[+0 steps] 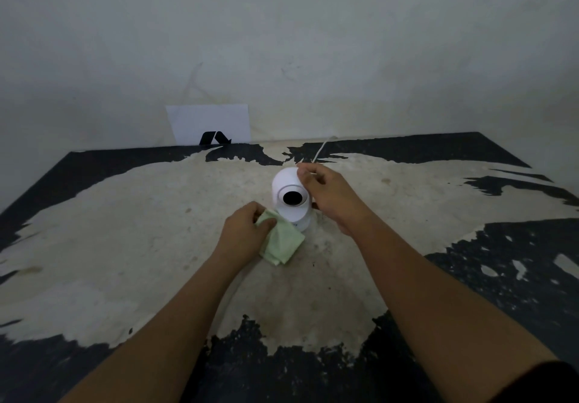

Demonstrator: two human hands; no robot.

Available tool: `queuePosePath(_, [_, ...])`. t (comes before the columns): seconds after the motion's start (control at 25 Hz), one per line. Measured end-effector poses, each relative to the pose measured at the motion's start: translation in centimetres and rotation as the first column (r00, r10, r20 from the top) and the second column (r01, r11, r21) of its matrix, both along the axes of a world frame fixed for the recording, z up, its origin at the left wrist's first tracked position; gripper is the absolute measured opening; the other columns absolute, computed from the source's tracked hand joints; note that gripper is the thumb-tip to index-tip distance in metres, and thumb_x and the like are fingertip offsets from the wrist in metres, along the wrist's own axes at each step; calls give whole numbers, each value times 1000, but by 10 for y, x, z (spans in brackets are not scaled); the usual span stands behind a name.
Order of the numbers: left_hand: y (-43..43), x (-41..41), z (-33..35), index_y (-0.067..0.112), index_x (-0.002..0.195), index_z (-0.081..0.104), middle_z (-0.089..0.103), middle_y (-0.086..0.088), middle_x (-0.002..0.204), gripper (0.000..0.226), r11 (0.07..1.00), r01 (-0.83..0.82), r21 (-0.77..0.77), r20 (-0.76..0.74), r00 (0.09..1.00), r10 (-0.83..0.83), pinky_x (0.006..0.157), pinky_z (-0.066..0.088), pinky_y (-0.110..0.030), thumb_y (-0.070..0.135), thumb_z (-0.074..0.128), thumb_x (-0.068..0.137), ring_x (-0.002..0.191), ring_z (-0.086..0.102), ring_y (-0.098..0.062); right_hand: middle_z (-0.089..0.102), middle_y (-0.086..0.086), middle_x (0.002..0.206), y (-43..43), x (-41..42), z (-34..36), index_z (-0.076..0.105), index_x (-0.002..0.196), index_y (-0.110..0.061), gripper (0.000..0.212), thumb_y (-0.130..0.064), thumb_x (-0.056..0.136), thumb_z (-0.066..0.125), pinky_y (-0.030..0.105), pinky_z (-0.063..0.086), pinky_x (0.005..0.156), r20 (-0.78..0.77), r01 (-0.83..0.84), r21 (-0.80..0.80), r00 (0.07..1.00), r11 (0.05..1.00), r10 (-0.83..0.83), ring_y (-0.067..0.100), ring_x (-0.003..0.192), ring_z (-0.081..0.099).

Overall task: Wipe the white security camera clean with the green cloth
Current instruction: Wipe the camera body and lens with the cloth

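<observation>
The white security camera (289, 195) stands upright in the middle of the table, its round dark lens facing me. My right hand (329, 195) wraps around the camera's right side, with fingertips on the top of its head. My left hand (246, 230) grips a folded pale green cloth (282, 241), which lies on the table against the lower left of the camera's base. Part of the base is hidden behind the cloth.
A worn table (125, 230) with patchy black and beige surface runs to a pale wall. A white cable (319, 150) leads from behind the camera to the table's back edge. A white sheet (208, 123) with a black mark leans on the wall.
</observation>
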State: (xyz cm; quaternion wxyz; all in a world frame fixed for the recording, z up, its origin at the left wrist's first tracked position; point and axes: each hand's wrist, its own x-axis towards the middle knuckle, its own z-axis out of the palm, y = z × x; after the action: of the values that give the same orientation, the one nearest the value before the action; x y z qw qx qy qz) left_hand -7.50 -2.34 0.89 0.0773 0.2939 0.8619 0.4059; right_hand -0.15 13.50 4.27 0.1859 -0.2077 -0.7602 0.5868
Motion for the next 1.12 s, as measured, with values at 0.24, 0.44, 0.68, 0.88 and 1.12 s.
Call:
queuePosePath(0.24, [-29,20,17,14,82,66,69,-9,77,13,977,124,173,11,992,-128,65,50,-37,22,58,88,72,63,-25,61,-6,102,-20,53,-2,58,113,-26,46,-47,75,71,30,53,76,103,-81,204,993,976,61,14,89,61])
queuePosePath(0.44, [-21,26,25,17,93,68,68,0,83,13,953,220,208,87,966,-242,67,48,-18,19,55,91,73,60,-9,58,-5,67,-22,57,-28,67,82,-15,15,-30,84,66,22,36,53,204,-192,458,973,868,108,3,55,49])
queuePosePath(0.68, [-3,-15,33,37,129,47,49,3,133,34,931,141,336,220,950,-223,91,47,-36,27,41,98,113,53,-15,56,-2,73,10,36,-34,58,78,-23,10,-29,82,66,29,33,62,225,-130,607,974,784,-12,16,68,52])
queuePosePath(0.88, [10,-12,32,35,134,45,51,8,126,38,901,185,392,328,887,-325,90,46,-33,37,34,98,114,54,-18,61,0,103,6,23,-38,46,125,-24,68,-48,69,74,36,47,77,199,-31,529,976,848,-88,17,88,57])
queuePosePath(1.12, [14,-22,25,25,133,50,52,7,136,37,908,200,367,141,953,-267,99,38,-15,30,35,99,121,47,-5,53,11,125,-34,-8,-50,34,133,-19,96,-64,58,74,45,41,93,211,220,531,901,818,-379,34,112,52])
